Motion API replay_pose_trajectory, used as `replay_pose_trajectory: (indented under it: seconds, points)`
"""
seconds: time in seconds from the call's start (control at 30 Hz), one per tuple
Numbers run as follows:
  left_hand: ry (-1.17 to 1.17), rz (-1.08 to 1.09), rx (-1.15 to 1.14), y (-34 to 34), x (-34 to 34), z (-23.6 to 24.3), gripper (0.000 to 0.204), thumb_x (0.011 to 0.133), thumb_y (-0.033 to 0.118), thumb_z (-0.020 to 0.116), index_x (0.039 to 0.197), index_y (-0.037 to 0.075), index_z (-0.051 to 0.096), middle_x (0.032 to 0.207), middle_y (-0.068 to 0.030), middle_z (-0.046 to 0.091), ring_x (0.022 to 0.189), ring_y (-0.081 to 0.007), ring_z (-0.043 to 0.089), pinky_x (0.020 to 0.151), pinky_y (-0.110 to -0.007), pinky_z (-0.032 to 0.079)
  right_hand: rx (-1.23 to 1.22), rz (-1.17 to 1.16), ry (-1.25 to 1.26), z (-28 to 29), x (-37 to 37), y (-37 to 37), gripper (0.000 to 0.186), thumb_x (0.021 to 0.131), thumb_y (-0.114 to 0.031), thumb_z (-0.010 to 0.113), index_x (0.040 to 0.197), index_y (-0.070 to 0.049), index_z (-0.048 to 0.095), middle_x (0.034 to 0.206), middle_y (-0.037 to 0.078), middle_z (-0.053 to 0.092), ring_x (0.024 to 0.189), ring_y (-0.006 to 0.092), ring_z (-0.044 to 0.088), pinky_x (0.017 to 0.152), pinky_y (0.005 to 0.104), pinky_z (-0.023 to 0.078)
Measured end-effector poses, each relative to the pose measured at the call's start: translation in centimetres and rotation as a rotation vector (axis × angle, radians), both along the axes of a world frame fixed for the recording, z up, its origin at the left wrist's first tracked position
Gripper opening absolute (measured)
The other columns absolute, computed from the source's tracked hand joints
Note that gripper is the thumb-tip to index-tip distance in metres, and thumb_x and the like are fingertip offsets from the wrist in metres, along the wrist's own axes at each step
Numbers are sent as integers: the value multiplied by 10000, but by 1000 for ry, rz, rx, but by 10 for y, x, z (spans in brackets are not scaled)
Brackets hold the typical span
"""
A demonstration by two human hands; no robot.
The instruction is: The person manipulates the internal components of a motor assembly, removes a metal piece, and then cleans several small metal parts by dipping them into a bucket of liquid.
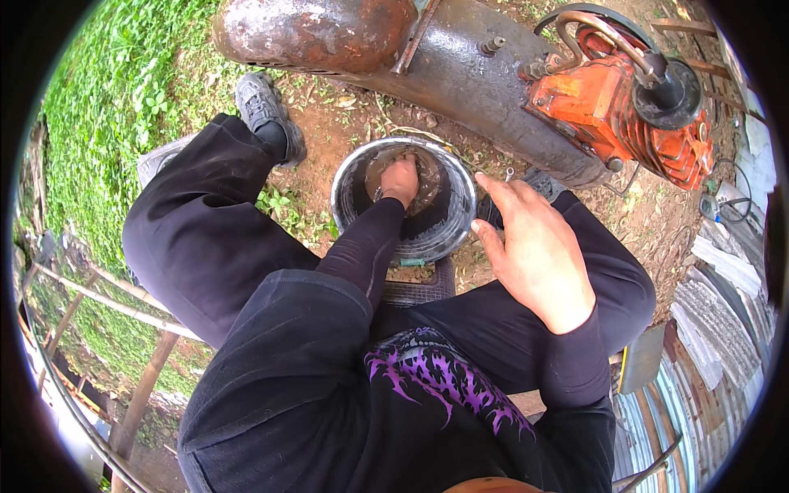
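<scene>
A round grey bucket (339, 191) stands on the ground between my legs, with dark walls and a brownish, wet-looking round area inside. My left hand (399, 181) reaches down into it, the fingers bunched and curled at that brownish area. What they hold, if anything, is hidden. My right hand (538, 246) is held just right of the bucket, back of the hand up. Its fingers stretch forward, thumb apart, and the thumb tip comes close to the rim. Nothing shows in this hand.
Beyond the bucket lies a rusty, wet-looking metal tank (472, 90) with an orange compressor pump (612, 107) on its right end. A bolt-like metal piece (509, 174) is near my right fingers. Grass (123, 107) grows at left; corrugated sheets (715, 329) lie at right.
</scene>
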State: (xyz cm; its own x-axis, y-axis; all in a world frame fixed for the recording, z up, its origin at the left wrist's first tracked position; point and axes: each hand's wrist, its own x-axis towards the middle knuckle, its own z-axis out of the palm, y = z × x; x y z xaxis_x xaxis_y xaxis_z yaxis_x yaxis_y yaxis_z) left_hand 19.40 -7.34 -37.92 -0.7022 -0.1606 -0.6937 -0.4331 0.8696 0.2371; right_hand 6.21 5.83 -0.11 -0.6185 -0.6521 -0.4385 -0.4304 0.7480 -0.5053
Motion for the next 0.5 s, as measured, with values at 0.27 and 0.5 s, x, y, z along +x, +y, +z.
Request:
replay_pose_trajectory:
  seconds: [0.27, 0.5]
  points:
    - [-186, 82, 135, -25, -20, 22, 366, 913, 220, 582, 1186, 31, 736, 1259, -205, 693, 1144, -365, 690, 973, -439, 550, -67, 105, 15, 1, 2, -10, 458, 895, -136, 690, 1321, -6, 589, 1085, 207, 651, 1031, 382, 652, 909, 454, 525]
    - [-239, 302, 435, -90, -56, 166, 295, 900, 214, 626, 1034, -10, 763, 955, -162, 756, 723, -239, 717, 606, -367, 572, -100, 164, 49, -2, 6, -13, 428, 899, -124, 682, 1306, -20, 600, 1100, 224, 662, 1063, 404, 645, 945, 463, 508]
